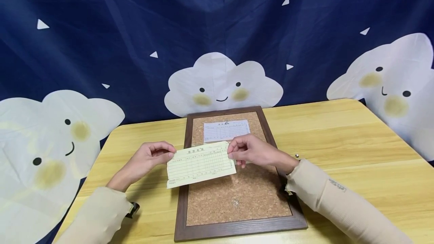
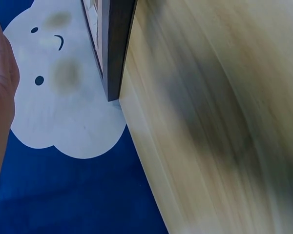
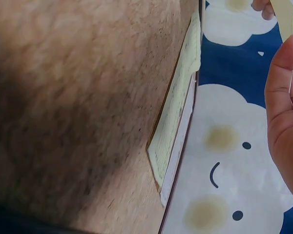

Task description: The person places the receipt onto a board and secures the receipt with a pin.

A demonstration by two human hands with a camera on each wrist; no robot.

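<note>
Between both hands, a pale yellow printed form slip point(image 1: 200, 165) is held up, tilted, above a framed corkboard point(image 1: 244, 195). My left hand point(image 1: 150, 158) pinches its upper left corner between thumb and fingers. At the upper right corner, my right hand point(image 1: 254, 150) pinches it too. A whitish form slip point(image 1: 226, 130) lies on the upper part of the cork. In the right wrist view a pale green slip point(image 3: 173, 117) lies on the board beside the white one; from the head it is mostly hidden by the held slip. Only part of the left hand point(image 2: 1, 83) shows in its wrist view.
The corkboard's dark brown frame point(image 1: 240, 230) lies on a wooden table point(image 1: 356, 161). A small shiny round thing point(image 1: 297, 156) is near the right wrist. Behind the table hangs a navy curtain point(image 1: 135, 18) with smiling clouds.
</note>
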